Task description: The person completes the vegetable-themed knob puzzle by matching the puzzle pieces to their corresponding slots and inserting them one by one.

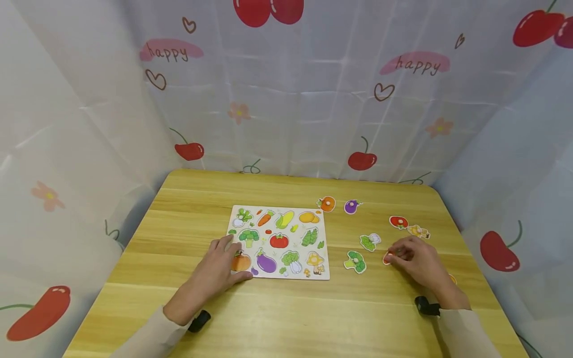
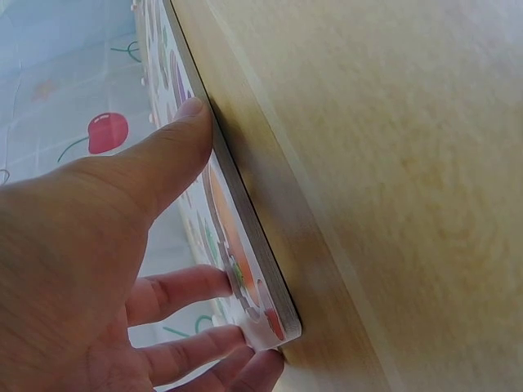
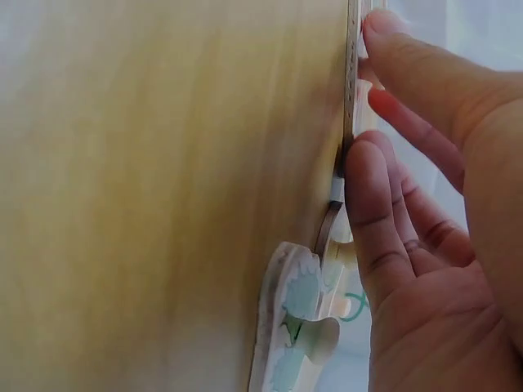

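A flat white vegetable puzzle board (image 1: pixel 278 257) lies on the table, printed with a tomato, eggplant, corn and other vegetables. My left hand (image 1: pixel 217 266) rests at its near left corner. In the left wrist view the thumb (image 2: pixel 184 131) touches the board's front edge and the other fingers reach its left side. At the right, my right hand (image 1: pixel 416 256) pinches a small reddish-orange puzzle piece (image 1: pixel 387 258), mostly hidden under the fingers. Beside that hand lie a broccoli piece (image 1: pixel 355 262) and a leafy green vegetable piece (image 1: pixel 370 242).
Past the right hand are a tomato piece (image 1: pixel 398 222) and a mushroom piece (image 1: pixel 420 231). A pumpkin piece (image 1: pixel 328 204) sits by the board's far right corner, near an eggplant piece (image 1: pixel 351 207). An orange piece (image 1: pixel 453 279) shows partly behind the right wrist. Patterned curtains surround the table (image 1: pixel 286 318).
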Tool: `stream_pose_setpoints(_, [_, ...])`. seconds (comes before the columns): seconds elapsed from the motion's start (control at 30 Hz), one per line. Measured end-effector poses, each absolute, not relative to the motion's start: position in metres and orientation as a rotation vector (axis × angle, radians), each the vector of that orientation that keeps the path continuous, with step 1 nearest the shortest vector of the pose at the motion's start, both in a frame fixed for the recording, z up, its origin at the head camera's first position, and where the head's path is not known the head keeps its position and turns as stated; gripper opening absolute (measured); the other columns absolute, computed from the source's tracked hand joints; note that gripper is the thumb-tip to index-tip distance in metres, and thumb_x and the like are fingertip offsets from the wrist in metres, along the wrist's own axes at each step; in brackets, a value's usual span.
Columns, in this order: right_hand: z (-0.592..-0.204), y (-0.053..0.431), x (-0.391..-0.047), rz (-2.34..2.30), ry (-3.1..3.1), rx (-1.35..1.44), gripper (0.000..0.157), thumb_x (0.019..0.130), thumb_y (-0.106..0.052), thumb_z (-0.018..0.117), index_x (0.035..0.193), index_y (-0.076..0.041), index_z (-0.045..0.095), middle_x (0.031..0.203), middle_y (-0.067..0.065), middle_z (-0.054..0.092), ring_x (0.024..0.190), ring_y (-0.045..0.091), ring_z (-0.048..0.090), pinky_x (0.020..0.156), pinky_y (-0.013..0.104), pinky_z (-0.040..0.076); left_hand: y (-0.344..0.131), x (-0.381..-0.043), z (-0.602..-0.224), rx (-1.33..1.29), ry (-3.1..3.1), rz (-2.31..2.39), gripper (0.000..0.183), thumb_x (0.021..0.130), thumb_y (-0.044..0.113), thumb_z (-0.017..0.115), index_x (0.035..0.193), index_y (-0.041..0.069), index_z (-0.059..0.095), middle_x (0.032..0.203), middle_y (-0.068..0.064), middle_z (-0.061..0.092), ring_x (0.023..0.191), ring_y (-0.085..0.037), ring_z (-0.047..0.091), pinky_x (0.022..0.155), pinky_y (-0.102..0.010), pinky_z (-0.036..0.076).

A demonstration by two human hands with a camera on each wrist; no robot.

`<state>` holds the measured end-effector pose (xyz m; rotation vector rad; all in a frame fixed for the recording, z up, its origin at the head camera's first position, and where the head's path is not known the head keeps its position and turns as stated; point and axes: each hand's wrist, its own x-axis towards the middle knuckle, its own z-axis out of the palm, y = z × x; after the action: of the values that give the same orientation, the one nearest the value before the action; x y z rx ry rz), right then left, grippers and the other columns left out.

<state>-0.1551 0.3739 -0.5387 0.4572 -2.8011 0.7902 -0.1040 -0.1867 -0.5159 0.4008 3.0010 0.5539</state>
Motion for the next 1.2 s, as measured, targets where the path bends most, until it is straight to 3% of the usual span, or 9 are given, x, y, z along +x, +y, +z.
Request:
stream_pose_setpoints(0.37, [-0.54, 0.372, -0.157, 0.735, -2.785, 0.494, 0.017, 0.088, -0.01, 0.102, 0.091, -0.016, 0.087, 0.113, 0.008, 0.08, 0.083, 0.003, 0.068, 0.071, 0.022, 0.062, -0.187, -0.105, -0.517, 0.392, 2.996, 0.555, 0.087, 0.091, 0.056, 0.099, 0.152, 0.0, 0.069, 0.171, -0.033, 0.054, 0.154, -0.052, 0.054, 0.126, -0.065, 0.055])
stream_pose_setpoints(0.73, [-0.535, 0.365, -0.161, 0.75, -2.738, 0.509, 0.017, 0.09, -0.01, 0.101, 0.096, -0.013, 0.086, 0.112, 0.008, 0.079, 0.083, -0.004, 0.063, 0.07, 0.024, 0.061, -0.186, -0.106, -0.517, 0.405, 3.008, 0.548, 0.084, 0.092, 0.055, 0.098, 0.15, 0.0, 0.07, 0.17, -0.033, 0.055, 0.152, -0.052, 0.055, 0.126, -0.064, 0.056])
stream_pose_setpoints(0.93, [-0.528, 0.355, -0.165, 0.767, -2.698, 0.508, 0.017, 0.091, -0.011, 0.1, 0.096, -0.017, 0.085, 0.122, 0.016, 0.082, 0.083, 0.011, 0.076, 0.073, 0.025, 0.066, -0.187, -0.105, -0.516, 0.415, 3.006, 0.562, 0.084, 0.092, 0.055, 0.098, 0.149, 0.0, 0.07, 0.17, -0.034, 0.055, 0.151, -0.052, 0.055, 0.125, -0.064, 0.056])
stream_pose_setpoints(1.1, [-0.52, 0.338, -0.168, 0.841, -2.692, 0.526, 0.016, 0.094, -0.011, 0.098, 0.099, -0.016, 0.085, 0.13, 0.02, 0.083, 0.083, 0.025, 0.086, 0.076, 0.035, 0.072, -0.188, -0.104, -0.516, 0.419, 3.005, 0.562, 0.086, 0.092, 0.056, 0.099, 0.15, 0.0, 0.07, 0.17, -0.034, 0.054, 0.152, -0.052, 0.055, 0.125, -0.064, 0.056])
stream_pose_setpoints(1.2, [-0.518, 0.323, -0.171, 0.893, -2.681, 0.538, 0.013, 0.096, -0.01, 0.096, 0.1, -0.014, 0.084, 0.129, 0.021, 0.084, 0.084, 0.027, 0.087, 0.076, 0.038, 0.073, -0.188, -0.103, -0.516, 0.416, 3.011, 0.556, 0.085, 0.092, 0.055, 0.099, 0.15, 0.0, 0.07, 0.17, -0.034, 0.055, 0.152, -0.053, 0.055, 0.125, -0.064, 0.056])
